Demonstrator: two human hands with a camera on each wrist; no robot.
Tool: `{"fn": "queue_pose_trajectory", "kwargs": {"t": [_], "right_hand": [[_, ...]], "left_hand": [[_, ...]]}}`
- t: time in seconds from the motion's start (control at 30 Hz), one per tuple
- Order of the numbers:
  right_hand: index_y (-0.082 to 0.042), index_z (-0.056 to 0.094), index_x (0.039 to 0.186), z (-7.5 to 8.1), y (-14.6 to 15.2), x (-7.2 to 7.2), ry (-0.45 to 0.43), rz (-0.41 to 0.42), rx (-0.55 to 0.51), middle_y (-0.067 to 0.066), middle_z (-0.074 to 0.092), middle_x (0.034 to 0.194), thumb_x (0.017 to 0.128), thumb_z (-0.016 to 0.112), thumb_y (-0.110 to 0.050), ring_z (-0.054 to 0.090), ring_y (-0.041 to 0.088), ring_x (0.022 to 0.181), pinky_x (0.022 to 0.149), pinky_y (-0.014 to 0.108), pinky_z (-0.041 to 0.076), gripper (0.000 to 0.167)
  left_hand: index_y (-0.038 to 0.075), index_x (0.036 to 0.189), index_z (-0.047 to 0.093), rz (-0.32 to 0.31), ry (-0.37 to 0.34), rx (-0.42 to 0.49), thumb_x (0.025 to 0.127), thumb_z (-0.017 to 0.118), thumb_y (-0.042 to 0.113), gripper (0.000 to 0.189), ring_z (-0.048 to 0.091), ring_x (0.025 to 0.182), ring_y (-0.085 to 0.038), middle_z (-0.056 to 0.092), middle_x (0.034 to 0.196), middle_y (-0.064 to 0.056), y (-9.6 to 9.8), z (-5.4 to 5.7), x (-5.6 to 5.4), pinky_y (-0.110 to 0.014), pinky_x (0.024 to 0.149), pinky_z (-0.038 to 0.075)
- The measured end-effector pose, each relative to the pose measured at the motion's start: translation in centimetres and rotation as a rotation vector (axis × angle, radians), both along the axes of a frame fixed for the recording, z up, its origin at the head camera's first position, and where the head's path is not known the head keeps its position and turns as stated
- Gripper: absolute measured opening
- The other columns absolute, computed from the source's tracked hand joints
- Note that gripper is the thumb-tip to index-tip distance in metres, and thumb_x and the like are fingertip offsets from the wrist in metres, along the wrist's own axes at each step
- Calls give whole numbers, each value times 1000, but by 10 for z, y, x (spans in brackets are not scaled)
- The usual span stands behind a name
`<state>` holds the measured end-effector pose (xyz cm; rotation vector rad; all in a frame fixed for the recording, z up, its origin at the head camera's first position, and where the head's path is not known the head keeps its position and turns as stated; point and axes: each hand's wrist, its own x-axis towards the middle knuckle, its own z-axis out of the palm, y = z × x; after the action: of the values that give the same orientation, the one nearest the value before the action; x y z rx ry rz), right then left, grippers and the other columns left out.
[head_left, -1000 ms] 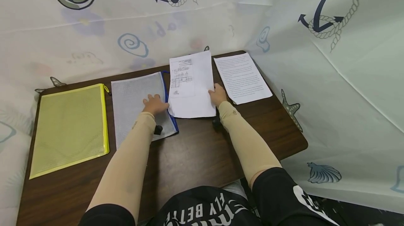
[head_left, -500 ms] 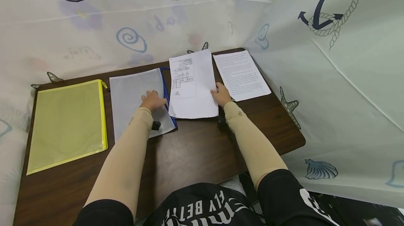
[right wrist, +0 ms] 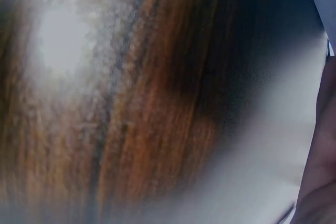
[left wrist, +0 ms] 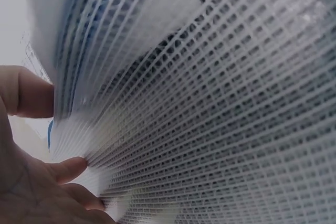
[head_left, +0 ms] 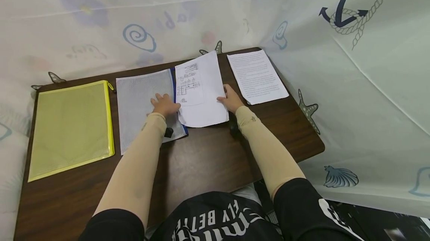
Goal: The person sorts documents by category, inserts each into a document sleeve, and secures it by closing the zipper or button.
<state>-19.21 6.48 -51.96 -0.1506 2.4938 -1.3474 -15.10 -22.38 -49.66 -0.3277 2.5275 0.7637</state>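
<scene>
My right hand (head_left: 232, 98) pinches the right edge of a white printed paper (head_left: 209, 102), thumb on top. In the right wrist view, part of that hand (right wrist: 317, 187) shows at the edge beside blurred paper. A drawing and small text are on the paper's left half. My left hand (head_left: 164, 105) rests with spread fingers on a whitish mesh zipper pouch (head_left: 137, 99) with a blue edge. In the left wrist view, fingertips (left wrist: 73, 169) touch the mesh (left wrist: 210, 103), the thumb at its edge. The paper's left edge overlaps the pouch's blue side; whether it lies inside cannot be told.
A yellow mesh zipper pouch (head_left: 72, 129) lies at the left of the brown wooden table (head_left: 201, 158). Another printed sheet or stack of paper (head_left: 256, 76) lies at the back right. A patterned curtain (head_left: 235, 17) hangs behind and to the right.
The paper in my right hand has shifted left and turned slightly, so its left edge now covers more of the pouch's blue edge. My left hand stays on the pouch.
</scene>
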Motion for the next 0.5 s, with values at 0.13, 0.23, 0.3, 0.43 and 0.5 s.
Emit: {"fn": "queue_pose_trajectory", "kwargs": {"t": [0.13,0.23,0.3,0.43,0.5], "right_hand": [[-8,33,153,-1,-2,-3,-46,10,2,21,61,133,100,66,-13,63,30,114,93,43,52,63],[-7,33,154,-3,-3,-6,-35,10,23,20,55,143,101,64,-15,57,30,126,101,44,49,62],[-7,35,153,-4,-4,-7,-13,15,42,19,54,145,102,63,-16,55,30,129,104,44,47,59],[-6,38,150,-5,-7,-9,36,14,71,18,53,146,102,63,-17,53,31,133,108,44,43,56],[-6,38,150,-5,-9,-9,51,15,83,17,52,148,102,63,-17,50,31,135,111,44,41,56]], "left_hand": [[-1,161,2,32,-19,13,90,43,27,87,-24,147,-52,-26,162,-28,2,-4,-3,-89,98,1],[1,162,-1,42,-32,30,91,36,23,83,-27,146,-51,-28,162,-27,2,-4,-3,-89,97,-2],[2,162,-2,48,-32,39,93,32,21,80,-29,145,-51,-29,161,-26,3,-3,-2,-89,97,-4],[4,162,-1,57,-21,50,99,31,33,76,-30,145,-50,-29,161,-26,4,-1,1,-88,98,-7],[3,162,0,46,-17,46,102,33,46,81,-29,145,-50,-28,161,-27,5,1,2,-88,98,-6]]}}
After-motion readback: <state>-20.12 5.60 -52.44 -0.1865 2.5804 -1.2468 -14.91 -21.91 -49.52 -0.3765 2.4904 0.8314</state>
